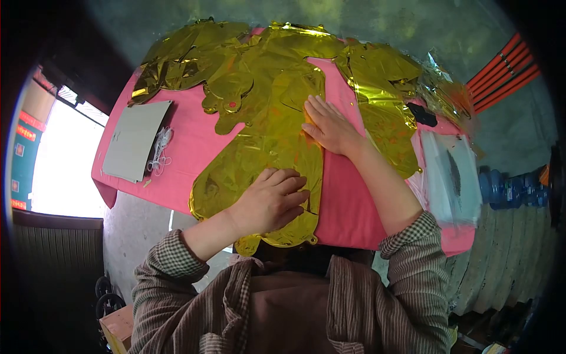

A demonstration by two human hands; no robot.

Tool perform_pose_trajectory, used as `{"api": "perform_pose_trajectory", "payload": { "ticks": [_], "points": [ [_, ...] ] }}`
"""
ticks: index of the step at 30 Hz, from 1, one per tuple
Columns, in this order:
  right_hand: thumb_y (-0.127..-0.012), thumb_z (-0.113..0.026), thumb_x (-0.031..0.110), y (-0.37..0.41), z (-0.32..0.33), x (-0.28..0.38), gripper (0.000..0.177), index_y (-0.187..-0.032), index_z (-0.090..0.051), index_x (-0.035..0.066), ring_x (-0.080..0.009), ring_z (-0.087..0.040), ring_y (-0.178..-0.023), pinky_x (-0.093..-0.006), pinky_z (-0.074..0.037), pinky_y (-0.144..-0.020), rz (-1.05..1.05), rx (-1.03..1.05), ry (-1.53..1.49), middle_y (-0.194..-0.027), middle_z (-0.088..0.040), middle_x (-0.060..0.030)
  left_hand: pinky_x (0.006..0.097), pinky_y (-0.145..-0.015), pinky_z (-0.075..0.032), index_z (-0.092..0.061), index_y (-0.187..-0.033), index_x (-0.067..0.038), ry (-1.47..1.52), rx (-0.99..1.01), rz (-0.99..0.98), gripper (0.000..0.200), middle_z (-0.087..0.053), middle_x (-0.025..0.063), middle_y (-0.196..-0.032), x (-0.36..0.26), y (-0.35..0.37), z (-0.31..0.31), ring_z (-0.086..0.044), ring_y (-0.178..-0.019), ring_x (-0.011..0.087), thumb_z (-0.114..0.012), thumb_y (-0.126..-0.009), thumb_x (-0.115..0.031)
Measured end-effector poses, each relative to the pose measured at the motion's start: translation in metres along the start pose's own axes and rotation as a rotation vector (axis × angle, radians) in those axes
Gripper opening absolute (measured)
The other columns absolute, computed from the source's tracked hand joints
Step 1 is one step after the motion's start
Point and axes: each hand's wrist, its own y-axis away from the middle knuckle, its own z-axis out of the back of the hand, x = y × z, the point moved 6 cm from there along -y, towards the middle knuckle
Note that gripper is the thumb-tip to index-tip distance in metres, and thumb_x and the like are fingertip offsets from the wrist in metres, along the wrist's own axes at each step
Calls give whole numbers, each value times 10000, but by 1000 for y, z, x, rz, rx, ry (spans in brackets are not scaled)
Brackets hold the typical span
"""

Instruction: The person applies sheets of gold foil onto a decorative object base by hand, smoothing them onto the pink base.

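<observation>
A flat, uninflated gold foil balloon (247, 154) lies across the pink cloth, its lower end hanging by the table edge nearest me. My right hand (333, 127) lies flat on its right margin, fingers stretched out and pointing away from me. Closer to my body, my left hand (272, 200) rests on the lower part of the same foil. Its fingers are loosely bent and slightly apart, and I see nothing held in them. More gold foil balloons (383, 88) are spread along the far side and the right, overlapping each other.
Grey cardboard sheets (135, 141) lie at the left beside a bundle of white string (160, 150). Clear plastic bags (451, 174) are at the right, near a black piece (422, 114) and crumpled clear wrapping (445, 88). Blue water bottles (513, 190) stand beyond the table.
</observation>
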Motion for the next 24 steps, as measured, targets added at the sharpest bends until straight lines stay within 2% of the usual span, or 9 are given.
{"api": "perform_pose_trajectory", "payload": {
  "ticks": [9,18,20,24],
  "points": [
    [-992,-319,445,-18,1,-14,633,-1464,-216,36,-268,-147,-1430,-384,-128,-1157,71,75,118,-1536,-185,-146,384,-883,-410,-636,-1037,-99,8,-6,-2,327,-581,68,-1136,1,0,-1,-523,-1091,249,-710,-731,-183],
    [-995,-256,464,-31,-1,-23,625,-1480,-202,74,-236,-130,-1437,-418,-94,-1157,58,81,77,-1549,-168,-114,391,-883,-414,-628,-1044,-95,8,-16,-3,341,-574,61,-1142,2,0,-2,-527,-1082,245,-708,-725,-186],
    [-993,-287,444,-31,10,-28,612,-1476,-220,74,-234,-136,-1437,-409,-99,-1158,19,-82,-149,-1544,-187,-113,394,-886,-412,-624,-1051,-94,9,-17,-7,350,-571,60,-1148,3,1,-3,-525,-1084,245,-707,-724,-187],
    [-986,-328,420,-22,20,-41,600,-1467,-247,71,-233,-153,-1433,-402,-108,-1157,-22,-188,-172,-1537,-211,-115,394,-892,-408,-623,-1056,-97,8,-14,-11,356,-571,60,-1143,2,1,-4,-524,-1085,244,-708,-723,-190]
  ]
}}
